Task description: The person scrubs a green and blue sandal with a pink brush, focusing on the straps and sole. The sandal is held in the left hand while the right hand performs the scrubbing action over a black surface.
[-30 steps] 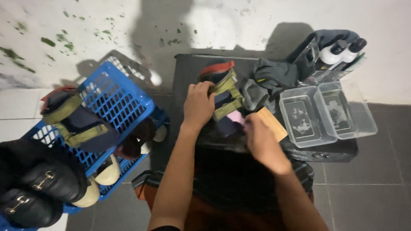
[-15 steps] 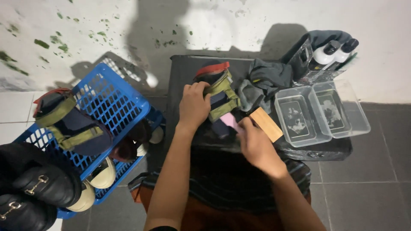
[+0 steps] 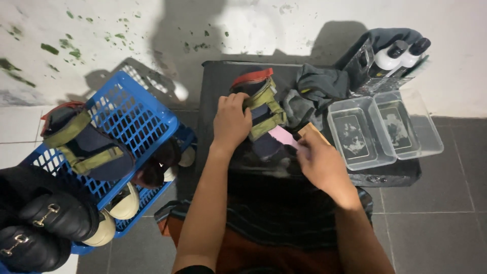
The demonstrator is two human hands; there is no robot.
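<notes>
The left hand [image 3: 231, 119] is pressing down on a sandal [image 3: 261, 109] with olive straps and a red heel rim, fingers curled over its near strap, so the hand is closed around the shoe rather than open. The sandal is lying near the middle of the black box top [image 3: 218, 86] that serves as the work surface, toe pointing toward the person. The right hand [image 3: 320, 163] is closing on a wooden-backed brush [image 3: 313, 133], thumb and fingers wrapped around it; how tight the grip is cannot be told, as the fingers are partly blurred. A pink patch [image 3: 282, 136], cloth or sponge, cannot tell which, is showing just beside the brush, touching the sandal's side. A grey rag [image 3: 317, 86] is lying bunched toward the far right part of the box top. Two clear plastic trays [image 3: 385, 129] are sitting side by side at the right edge, both holding murky liquid. Behind them two white bottles with black caps [image 3: 401, 53] are standing in a holder at the far right corner. Left of the box, a blue plastic basket [image 3: 132, 119] is sitting on the tile floor, carrying a matching second sandal [image 3: 83, 144] and other shoes. Black loafers with metal bits [image 3: 43, 223] are lying at the basket's near left corner.
</notes>
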